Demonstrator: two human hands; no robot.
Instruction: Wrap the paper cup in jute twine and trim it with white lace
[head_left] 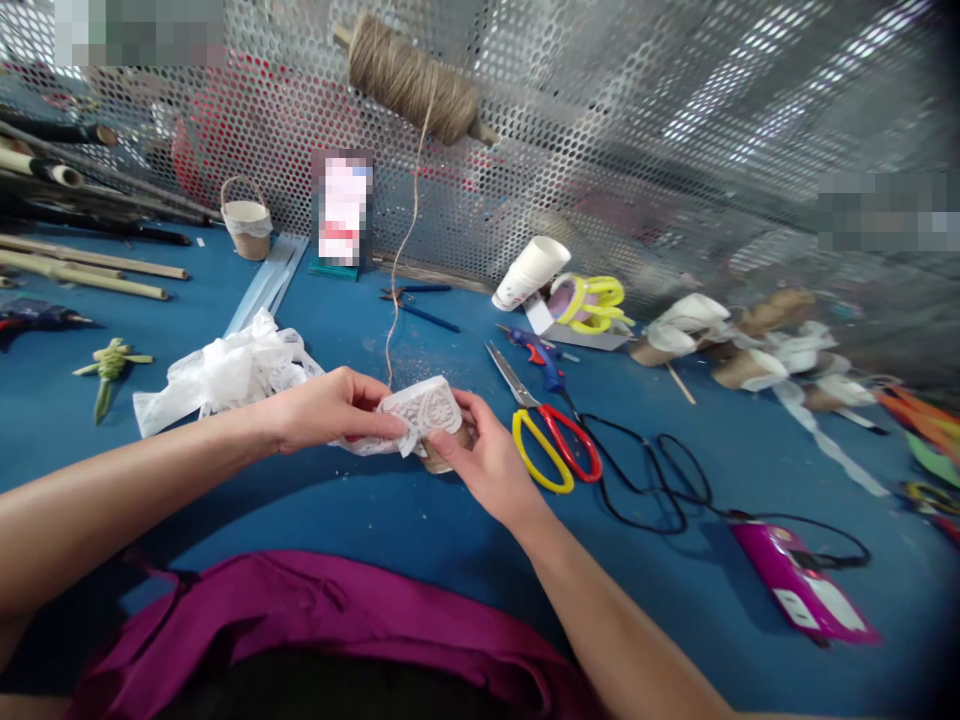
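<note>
Over the front of the blue table, my right hand (pixel 491 455) is closed around a small twine-wrapped cup (pixel 439 460), which is tipped on its side. White lace ribbon (pixel 429 412) lies around the cup's rim. My left hand (pixel 341 408) pinches the lace at the cup's left side, thumb on top. From there the lace runs under the left hand towards a loose white lace heap (pixel 232 372). A thin strand of twine (pixel 403 260) comes down from the spool behind to near the left fingertips; its lower end is hidden.
Open scissors (pixel 536 410) and a blue glue gun (pixel 536 355) lie right of my hands, with a looping black cord (pixel 660 480) to a purple power strip (pixel 799 580). Behind stand a small basket (pixel 247 230), stacked paper cups (pixel 531 272), and a twine spool (pixel 409 80).
</note>
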